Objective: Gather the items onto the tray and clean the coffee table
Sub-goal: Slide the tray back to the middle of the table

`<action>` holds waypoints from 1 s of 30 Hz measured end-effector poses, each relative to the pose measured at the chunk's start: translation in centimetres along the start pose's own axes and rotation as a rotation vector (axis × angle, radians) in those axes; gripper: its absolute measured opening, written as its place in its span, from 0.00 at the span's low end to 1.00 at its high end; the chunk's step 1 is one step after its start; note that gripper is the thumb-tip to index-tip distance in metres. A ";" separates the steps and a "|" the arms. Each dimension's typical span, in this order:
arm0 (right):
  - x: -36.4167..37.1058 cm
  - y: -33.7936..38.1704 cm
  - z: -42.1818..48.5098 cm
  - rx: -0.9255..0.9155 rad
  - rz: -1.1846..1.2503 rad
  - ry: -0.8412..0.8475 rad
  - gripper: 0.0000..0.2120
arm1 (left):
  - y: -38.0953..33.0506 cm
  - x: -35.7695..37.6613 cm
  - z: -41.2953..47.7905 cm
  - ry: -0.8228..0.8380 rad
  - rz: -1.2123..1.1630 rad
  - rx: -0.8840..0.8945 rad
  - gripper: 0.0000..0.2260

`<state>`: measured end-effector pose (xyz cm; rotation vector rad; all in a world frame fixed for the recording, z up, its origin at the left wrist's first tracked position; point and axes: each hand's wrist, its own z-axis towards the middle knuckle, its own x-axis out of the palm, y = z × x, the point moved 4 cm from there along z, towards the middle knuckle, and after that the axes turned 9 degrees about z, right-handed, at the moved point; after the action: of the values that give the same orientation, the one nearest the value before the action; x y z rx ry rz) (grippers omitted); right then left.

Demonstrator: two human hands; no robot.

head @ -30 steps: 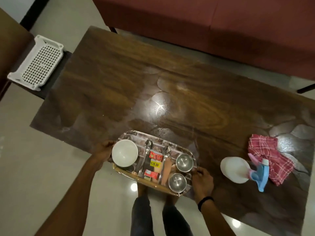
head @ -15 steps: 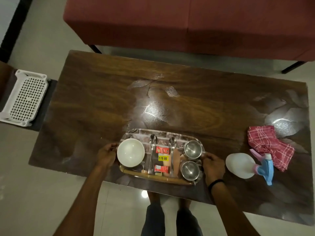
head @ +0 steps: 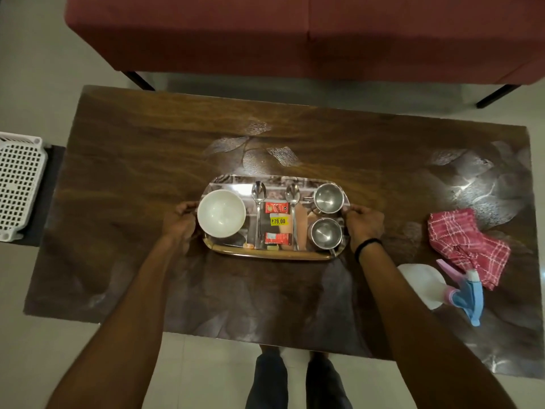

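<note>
A shiny metal tray (head: pixel 271 254) sits over the middle of the dark wooden coffee table (head: pixel 147 160). It carries a white bowl (head: pixel 221 213), two spoons (head: pixel 259 202), two steel cups (head: pixel 327 198) and red snack packets (head: pixel 276 207) with a yellow price tag. My left hand (head: pixel 180 224) grips the tray's left end. Its right end is gripped by my right hand (head: pixel 364 222), which wears a black wristband.
A red checked cloth (head: pixel 463 243) and a white spray bottle (head: pixel 424 286) with a blue-pink trigger lie at the table's right end. A white perforated basket (head: pixel 17 187) stands on a low stand to the left. A red sofa (head: pixel 295 33) runs behind the table.
Both hands have carried the tray from the table's near edge toward its middle. My view has swung to face the table squarely.
</note>
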<state>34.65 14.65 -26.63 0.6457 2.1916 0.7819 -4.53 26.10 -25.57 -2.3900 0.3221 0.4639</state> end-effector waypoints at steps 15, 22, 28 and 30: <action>1.5 0.1 0.7 0.030 0.009 -0.003 0.06 | -0.7 0.4 2.1 -0.011 0.019 0.005 0.06; 1.8 0.0 0.8 0.045 -0.016 -0.001 0.08 | -0.6 0.4 2.4 -0.021 0.014 0.013 0.06; 1.6 0.4 0.1 0.037 0.003 -0.001 0.03 | -0.5 0.4 2.3 -0.038 0.006 0.024 0.08; 1.5 0.6 -0.1 0.033 -0.003 0.002 0.03 | -0.5 0.4 2.3 -0.035 0.003 0.013 0.08</action>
<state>33.76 15.97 -26.85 0.6582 2.2108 0.7463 -4.60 27.92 -27.09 -2.3666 0.3124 0.5034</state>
